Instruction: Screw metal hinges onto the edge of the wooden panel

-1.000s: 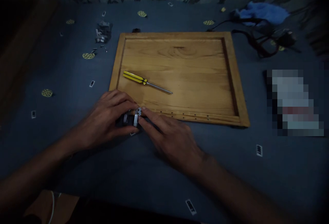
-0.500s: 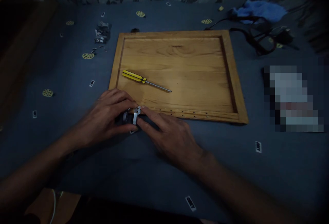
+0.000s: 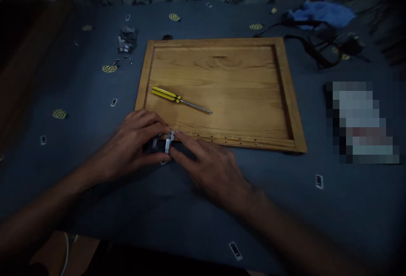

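A framed wooden panel (image 3: pixel 222 77) lies flat, with a row of small holes along its near rail. At that rail's left end is a small metal latch (image 3: pixel 169 140), set over the edge. My left hand (image 3: pixel 136 140) pinches it from the left, index fingertip on top and thumb lower down. From the right, my right hand (image 3: pixel 209 159) closes index finger and thumb against the same latch. Another metal piece (image 3: pixel 156 141) shows partly behind my left fingers. On the panel rests a screwdriver (image 3: pixel 180 99) with a yellow and black handle, its tip pointing right.
Several metal latches (image 3: pixel 127 39) lie in a pile at the back left, with loose screws (image 3: pixel 128 60) just in front. Dark-framed glasses (image 3: pixel 320 52) and a blue cloth (image 3: pixel 320 14) are at the back right. A pixelated object (image 3: pixel 363 121) lies on the right of the blue tablecloth (image 3: pixel 279 208).
Both hands keep their hold on the metal latch at the panel's edge. The whole view has shifted very slightly; nothing else has visibly moved.
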Demonstrator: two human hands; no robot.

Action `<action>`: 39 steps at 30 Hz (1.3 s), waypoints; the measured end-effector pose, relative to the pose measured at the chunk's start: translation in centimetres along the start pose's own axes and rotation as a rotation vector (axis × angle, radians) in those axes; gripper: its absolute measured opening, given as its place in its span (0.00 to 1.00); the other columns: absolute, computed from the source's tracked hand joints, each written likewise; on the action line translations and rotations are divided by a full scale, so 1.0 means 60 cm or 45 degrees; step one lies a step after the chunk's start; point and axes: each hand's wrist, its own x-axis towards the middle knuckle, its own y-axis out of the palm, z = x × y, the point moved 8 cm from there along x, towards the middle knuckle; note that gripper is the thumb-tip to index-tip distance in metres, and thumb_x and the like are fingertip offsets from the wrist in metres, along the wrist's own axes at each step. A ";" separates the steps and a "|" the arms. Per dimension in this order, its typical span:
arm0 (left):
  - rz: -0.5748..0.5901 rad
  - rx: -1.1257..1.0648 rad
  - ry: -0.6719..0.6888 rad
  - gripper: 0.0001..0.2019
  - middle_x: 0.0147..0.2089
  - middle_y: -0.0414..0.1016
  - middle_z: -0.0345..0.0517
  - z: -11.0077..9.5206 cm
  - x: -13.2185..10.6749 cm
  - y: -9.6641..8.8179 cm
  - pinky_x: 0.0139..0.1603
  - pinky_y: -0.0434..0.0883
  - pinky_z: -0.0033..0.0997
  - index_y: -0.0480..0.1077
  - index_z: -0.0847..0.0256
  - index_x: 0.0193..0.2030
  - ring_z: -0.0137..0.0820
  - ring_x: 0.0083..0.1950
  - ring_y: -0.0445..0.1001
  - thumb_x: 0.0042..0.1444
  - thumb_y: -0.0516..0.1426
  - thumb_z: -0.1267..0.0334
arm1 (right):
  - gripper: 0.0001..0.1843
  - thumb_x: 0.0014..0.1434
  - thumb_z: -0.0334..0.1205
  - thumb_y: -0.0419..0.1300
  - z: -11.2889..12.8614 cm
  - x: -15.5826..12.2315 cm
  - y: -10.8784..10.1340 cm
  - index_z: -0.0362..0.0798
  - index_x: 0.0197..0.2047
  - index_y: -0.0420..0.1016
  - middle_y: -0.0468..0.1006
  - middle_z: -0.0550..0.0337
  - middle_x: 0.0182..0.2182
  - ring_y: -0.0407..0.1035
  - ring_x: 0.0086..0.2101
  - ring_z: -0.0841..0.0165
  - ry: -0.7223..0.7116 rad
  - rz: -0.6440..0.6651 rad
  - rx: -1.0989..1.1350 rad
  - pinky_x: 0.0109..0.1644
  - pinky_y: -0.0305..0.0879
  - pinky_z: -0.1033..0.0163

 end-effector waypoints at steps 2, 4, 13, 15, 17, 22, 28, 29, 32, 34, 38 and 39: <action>0.004 0.003 0.012 0.21 0.50 0.77 0.48 -0.001 0.000 0.000 0.55 0.69 0.43 0.74 0.57 0.55 0.42 0.53 0.74 0.71 0.57 0.42 | 0.20 0.71 0.27 0.56 0.000 0.000 -0.001 0.54 0.57 0.82 0.81 0.57 0.62 0.79 0.37 0.67 -0.001 -0.017 -0.009 0.37 0.75 0.61; 0.000 0.000 0.006 0.20 0.50 0.77 0.48 -0.001 0.001 -0.001 0.55 0.69 0.43 0.74 0.58 0.54 0.42 0.53 0.74 0.71 0.57 0.43 | 0.19 0.71 0.27 0.57 0.001 0.000 -0.002 0.53 0.56 0.82 0.81 0.57 0.62 0.79 0.37 0.67 -0.001 -0.029 -0.010 0.37 0.75 0.62; 0.007 -0.031 -0.052 0.19 0.50 0.77 0.48 0.004 0.002 0.000 0.55 0.70 0.44 0.75 0.56 0.53 0.43 0.53 0.74 0.69 0.60 0.43 | 0.18 0.70 0.29 0.59 0.002 0.002 -0.003 0.53 0.57 0.81 0.81 0.55 0.62 0.79 0.36 0.68 -0.014 -0.015 0.002 0.37 0.74 0.63; 0.009 -0.026 -0.063 0.20 0.50 0.77 0.48 0.006 0.002 0.000 0.55 0.70 0.45 0.76 0.56 0.52 0.43 0.53 0.74 0.68 0.60 0.42 | 0.18 0.70 0.29 0.59 0.001 0.002 -0.002 0.53 0.58 0.81 0.81 0.55 0.62 0.79 0.37 0.68 -0.006 -0.004 0.007 0.38 0.74 0.63; 0.027 -0.031 -0.064 0.21 0.49 0.77 0.48 0.006 0.002 0.003 0.55 0.71 0.45 0.75 0.57 0.52 0.43 0.52 0.73 0.68 0.59 0.41 | 0.18 0.70 0.29 0.59 0.001 0.002 -0.001 0.54 0.57 0.82 0.81 0.55 0.62 0.79 0.38 0.68 -0.001 0.007 0.015 0.39 0.75 0.63; -0.004 -0.058 -0.051 0.26 0.53 0.77 0.50 0.003 0.002 -0.007 0.59 0.73 0.46 0.73 0.56 0.59 0.43 0.57 0.73 0.65 0.61 0.39 | 0.16 0.71 0.29 0.59 0.000 0.002 -0.003 0.53 0.54 0.83 0.82 0.56 0.61 0.80 0.38 0.67 0.005 0.003 0.019 0.38 0.75 0.62; -0.180 -0.176 -0.113 0.21 0.48 0.80 0.44 0.004 0.001 -0.059 0.50 0.75 0.44 0.74 0.51 0.55 0.40 0.49 0.76 0.64 0.64 0.41 | 0.20 0.71 0.27 0.58 0.001 -0.001 -0.001 0.53 0.59 0.82 0.80 0.53 0.64 0.80 0.40 0.67 -0.017 0.022 0.020 0.41 0.77 0.62; -0.231 -0.209 -0.143 0.17 0.47 0.81 0.42 0.006 0.000 -0.068 0.50 0.75 0.45 0.75 0.50 0.54 0.39 0.48 0.77 0.65 0.64 0.44 | 0.20 0.71 0.27 0.58 0.001 -0.001 0.000 0.54 0.59 0.82 0.80 0.54 0.63 0.80 0.40 0.67 -0.015 0.019 0.013 0.41 0.77 0.62; -0.416 -0.286 -0.280 0.07 0.46 0.82 0.40 0.019 -0.009 -0.090 0.53 0.74 0.47 0.77 0.52 0.48 0.37 0.48 0.77 0.68 0.63 0.55 | 0.18 0.70 0.28 0.58 0.000 -0.001 0.000 0.54 0.56 0.82 0.82 0.54 0.60 0.80 0.40 0.67 -0.014 -0.009 -0.011 0.42 0.78 0.63; -0.508 -0.317 -0.381 0.06 0.45 0.82 0.40 0.032 -0.016 -0.097 0.52 0.74 0.47 0.79 0.53 0.46 0.37 0.48 0.78 0.68 0.63 0.57 | 0.18 0.70 0.28 0.58 -0.001 -0.001 0.002 0.54 0.56 0.82 0.83 0.55 0.60 0.80 0.41 0.67 -0.021 -0.002 -0.020 0.42 0.78 0.63; -0.578 -0.358 -0.530 0.10 0.43 0.83 0.36 0.065 -0.023 -0.100 0.50 0.76 0.43 0.80 0.53 0.45 0.36 0.46 0.79 0.67 0.63 0.51 | 0.20 0.68 0.26 0.59 0.001 -0.002 0.002 0.53 0.57 0.82 0.81 0.54 0.62 0.80 0.40 0.67 -0.047 0.001 -0.008 0.42 0.78 0.63; -0.590 -0.370 -0.550 0.11 0.42 0.83 0.35 0.074 -0.023 -0.100 0.48 0.76 0.41 0.80 0.53 0.44 0.35 0.45 0.79 0.66 0.63 0.49 | 0.20 0.68 0.25 0.59 0.001 -0.003 0.000 0.53 0.57 0.82 0.81 0.54 0.62 0.80 0.40 0.67 -0.047 -0.013 -0.002 0.42 0.78 0.63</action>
